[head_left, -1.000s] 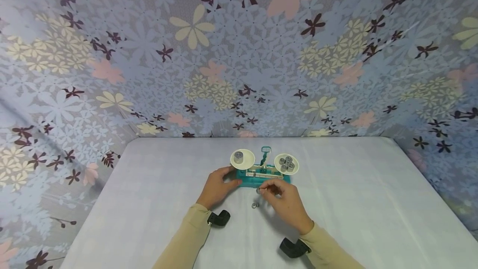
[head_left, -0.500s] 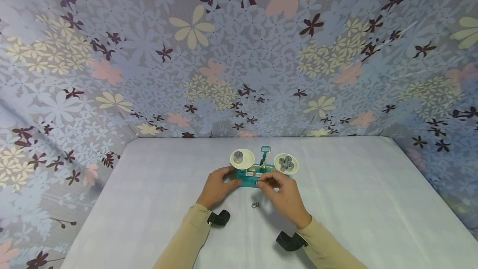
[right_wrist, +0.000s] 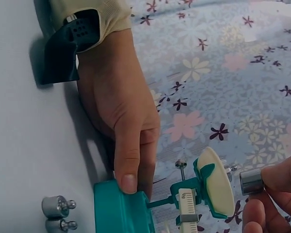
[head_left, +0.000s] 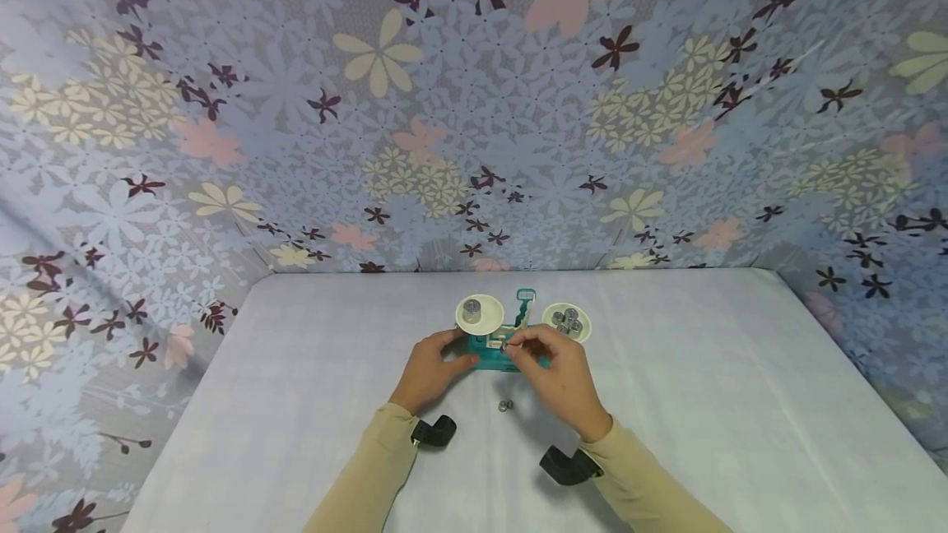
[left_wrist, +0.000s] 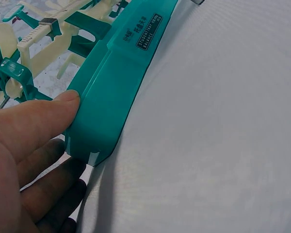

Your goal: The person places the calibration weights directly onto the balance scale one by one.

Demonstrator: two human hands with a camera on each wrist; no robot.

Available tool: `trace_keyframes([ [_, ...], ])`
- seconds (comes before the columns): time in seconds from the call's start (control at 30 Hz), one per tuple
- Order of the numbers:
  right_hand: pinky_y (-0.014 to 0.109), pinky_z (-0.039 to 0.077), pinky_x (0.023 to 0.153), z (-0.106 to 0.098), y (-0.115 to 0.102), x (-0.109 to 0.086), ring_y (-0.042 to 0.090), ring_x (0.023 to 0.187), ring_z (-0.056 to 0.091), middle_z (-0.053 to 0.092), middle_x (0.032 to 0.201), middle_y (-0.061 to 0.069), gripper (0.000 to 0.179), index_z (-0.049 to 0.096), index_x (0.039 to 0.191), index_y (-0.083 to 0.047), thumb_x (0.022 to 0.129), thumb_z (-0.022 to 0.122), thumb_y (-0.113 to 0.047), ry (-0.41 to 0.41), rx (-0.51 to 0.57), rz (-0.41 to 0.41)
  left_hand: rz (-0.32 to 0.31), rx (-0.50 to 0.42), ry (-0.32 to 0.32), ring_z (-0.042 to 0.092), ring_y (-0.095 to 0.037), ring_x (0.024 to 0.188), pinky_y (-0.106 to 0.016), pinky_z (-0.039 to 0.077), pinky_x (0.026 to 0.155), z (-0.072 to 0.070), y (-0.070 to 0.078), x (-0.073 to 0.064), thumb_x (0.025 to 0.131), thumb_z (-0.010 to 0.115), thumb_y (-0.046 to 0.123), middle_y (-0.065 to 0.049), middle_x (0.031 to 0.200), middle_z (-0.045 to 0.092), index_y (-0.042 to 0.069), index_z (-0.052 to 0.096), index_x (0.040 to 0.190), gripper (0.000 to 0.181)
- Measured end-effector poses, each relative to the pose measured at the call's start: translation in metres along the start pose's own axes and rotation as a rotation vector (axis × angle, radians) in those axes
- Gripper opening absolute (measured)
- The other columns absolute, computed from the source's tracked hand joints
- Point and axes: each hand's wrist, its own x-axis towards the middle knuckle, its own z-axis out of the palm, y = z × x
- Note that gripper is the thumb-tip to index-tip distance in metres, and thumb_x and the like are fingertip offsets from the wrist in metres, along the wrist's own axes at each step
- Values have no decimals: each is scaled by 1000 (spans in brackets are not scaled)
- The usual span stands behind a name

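A teal tray balance [head_left: 485, 359] stands on the table. My left hand [head_left: 432, 370] grips its left end, the thumb [left_wrist: 63, 104] against the base and the fingers behind the end. My right hand [head_left: 557, 375] pinches a small cylindrical metal weight [right_wrist: 252, 182] between thumb and finger, above the middle of the balance. One larger metal weight [head_left: 471, 311] sits on the left cream pan [head_left: 492, 319]. Several smaller weights [head_left: 569, 322] stand together on the right cream pan [head_left: 585, 331]. My right hand hides part of the beam and base.
Two small knobbed weights [right_wrist: 56, 206] stand on the table in front of the balance. The pale cloth-covered table [head_left: 333, 336] extends to both sides. A flower-patterned backdrop [head_left: 444, 229] rises behind its far edge.
My right hand has lifted the pinched weight forward, from in front of the base to above the middle of the balance. My left hand keeps its place.
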Motion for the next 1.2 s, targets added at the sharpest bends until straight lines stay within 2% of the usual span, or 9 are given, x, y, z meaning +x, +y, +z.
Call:
trace_keyframes([
  [0.43, 27, 47, 58, 5, -8, 8, 18, 69, 56, 64, 82, 7, 6, 66, 88, -1, 83, 67, -1, 56, -39, -33, 19, -11, 4, 48, -25, 123, -42, 36, 105, -2, 2, -2, 81, 69, 39, -7, 129, 56, 11, 58, 126, 55],
  [0.67, 28, 46, 59, 6, -10, 13, 19, 68, 54, 62, 79, 8, 5, 66, 89, 0, 84, 66, -1, 59, -39, -27, 2, -9, 0, 47, -22, 124, -40, 35, 106, 0, 0, -1, 80, 69, 40, -3, 129, 56, 14, 57, 127, 55],
  [0.87, 27, 46, 60, 10, -8, 17, 18, 69, 54, 62, 80, 6, 5, 67, 89, -2, 84, 66, -1, 86, -45, -11, 10, -13, 4, 47, -23, 123, -41, 35, 106, 1, -2, -1, 81, 68, 41, -4, 129, 56, 14, 58, 126, 55],
  [1.07, 26, 46, 58, 18, 15, 22, 16, 68, 54, 62, 81, 1, 5, 68, 89, -8, 84, 67, -7, 103, -33, -4, 13, -2, 9, 48, -23, 123, -41, 36, 105, 2, -3, 0, 81, 68, 42, -4, 128, 56, 14, 58, 126, 54],
  [1.2, 24, 46, 56, 22, 29, 25, 13, 66, 54, 61, 81, -2, 5, 68, 90, -12, 86, 67, -14, 103, -38, -27, 17, 3, 10, 48, -22, 122, -40, 36, 105, 2, -5, 1, 81, 68, 43, -4, 127, 57, 15, 58, 126, 54],
])
